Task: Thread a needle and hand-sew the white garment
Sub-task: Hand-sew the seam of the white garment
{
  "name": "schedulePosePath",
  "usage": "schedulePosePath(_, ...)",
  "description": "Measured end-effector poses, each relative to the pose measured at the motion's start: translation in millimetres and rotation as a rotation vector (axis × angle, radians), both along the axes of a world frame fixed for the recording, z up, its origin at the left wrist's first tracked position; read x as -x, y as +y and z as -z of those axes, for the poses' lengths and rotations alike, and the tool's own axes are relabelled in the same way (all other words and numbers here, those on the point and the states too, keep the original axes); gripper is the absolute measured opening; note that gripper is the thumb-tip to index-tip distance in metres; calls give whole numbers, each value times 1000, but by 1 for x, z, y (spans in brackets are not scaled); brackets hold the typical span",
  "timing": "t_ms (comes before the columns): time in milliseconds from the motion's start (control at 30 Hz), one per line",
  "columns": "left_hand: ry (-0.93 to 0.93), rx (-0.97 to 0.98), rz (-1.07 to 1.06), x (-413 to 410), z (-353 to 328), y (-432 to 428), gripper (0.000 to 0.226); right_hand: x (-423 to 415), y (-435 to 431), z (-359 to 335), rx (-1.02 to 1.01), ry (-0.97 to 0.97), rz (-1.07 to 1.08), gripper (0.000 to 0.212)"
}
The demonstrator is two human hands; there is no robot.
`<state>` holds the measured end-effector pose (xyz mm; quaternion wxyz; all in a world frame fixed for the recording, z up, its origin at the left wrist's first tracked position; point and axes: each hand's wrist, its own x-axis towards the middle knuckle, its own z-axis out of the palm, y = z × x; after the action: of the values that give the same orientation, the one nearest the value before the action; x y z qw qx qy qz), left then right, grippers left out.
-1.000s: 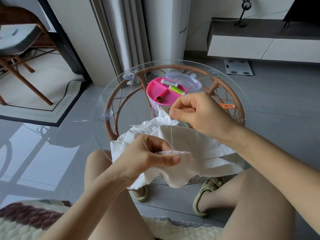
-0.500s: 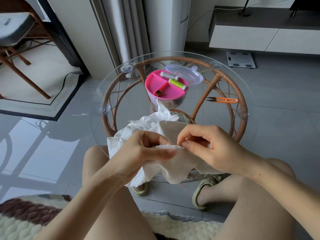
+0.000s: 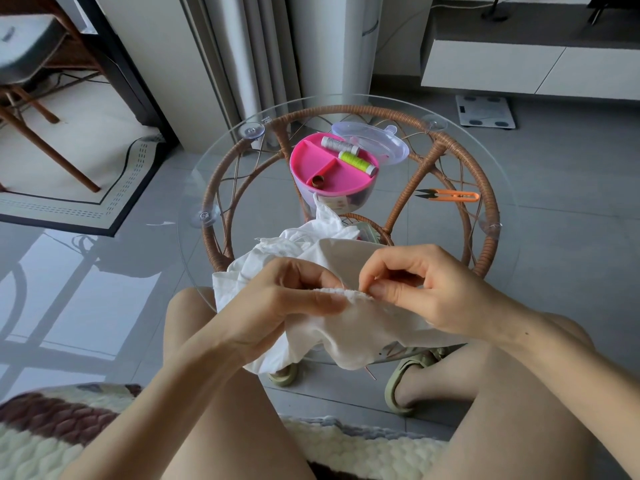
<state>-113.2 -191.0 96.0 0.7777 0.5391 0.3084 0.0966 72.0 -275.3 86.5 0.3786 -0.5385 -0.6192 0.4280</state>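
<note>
Glass tabletop (image 3: pixel 242 174) on its rattan base is taking up most of what I am seeing from the head camera, standing close ahead of the knees so the kit is lying within reach. White garment (image 3: pixel 349 327) is draping off the near rim toward the lap, bunched on the glass behind and hanging free below the hands, so its weight is resting on the table, not on the seam.

Left hand (image 3: pixel 287 303) is pinching the textured hem (image 3: pixel 349 293) between thumb and curled fingers, holding it taut and level as a working edge. Right hand (image 3: pixel 426 289) is pinching thumb to forefinger right at that hem, just beside the left thumb. I am judging that it is placing a stitch there, though the needle is too small for me to make out.

Pink sewing box (image 3: pixel 322 168) is sitting mid-table, its clear lid (image 3: pixel 374 142) leaning open behind. Orange thread snips (image 3: pixel 450 195) are lying to its right, well apart from the cloth. Grey spool (image 3: pixel 337 144) and green spool (image 3: pixel 356 162) are resting in the tray.
</note>
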Motion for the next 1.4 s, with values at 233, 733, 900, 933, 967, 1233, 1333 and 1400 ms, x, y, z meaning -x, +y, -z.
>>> schedulePosePath(233, 7, -5, 6, -1, -1, 0, 7, 0, 1, 0, 2, 21, -11, 12)
schedulePosePath(733, -39, -64, 5, -2, -1, -4, 11, 2, -5, 5, 22, 107, 13, 9)
schedulePosePath(900, -73, 7, -53, -3, -2, -5, 12, 2, -8, 12, -102, -58, 96, 14)
schedulePosePath(933, -76, 11, -67, -4, -2, -5, 12, 3, -9, 12, -119, -52, 107, 15)
schedulePosePath(967, -77, 8, -83, -6, -3, -6, 12, 4, -11, 13, -134, -34, 121, 16)
schedulePosePath(1233, -72, -81, -255, -16, -10, -13, 8, 26, -12, 16, -192, 77, 260, 20)
schedulePosePath(1333, -87, -81, -304, -19, -11, -15, 12, 30, -15, 9, -246, 112, 248, 24)
schedulePosePath(1400, -75, -126, -312, -19, -8, -15, 10, 32, -15, 7, -268, 136, 257, 19)
